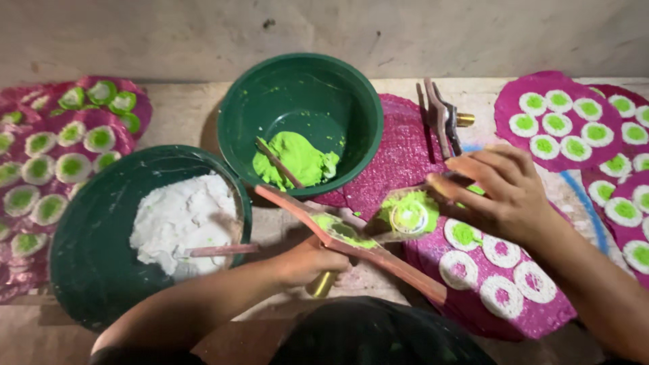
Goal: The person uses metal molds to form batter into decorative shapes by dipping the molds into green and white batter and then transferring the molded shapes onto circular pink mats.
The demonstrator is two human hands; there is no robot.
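Note:
My left hand [305, 260] grips a long wooden press tool [351, 247] by its brass barrel, with green paste smeared on its top. My right hand [503, 192] holds a small round green-and-white disc piece [409, 215] on a wooden part at the tool's end. Just beneath lies a magenta sheet [534, 318] carrying several white rings, some filled with green. A green bowl [267, 101] with bright green dough and a stick stands behind the tool. A darker bowl [88, 236] at the left holds white dough and another stick.
A second wooden press [443, 122] with a brass end rests at the back on a bare magenta sheet [399, 152]. More magenta sheets [561, 118] of green-centred white rounds lie right and left [51, 169]. A wall runs along the back.

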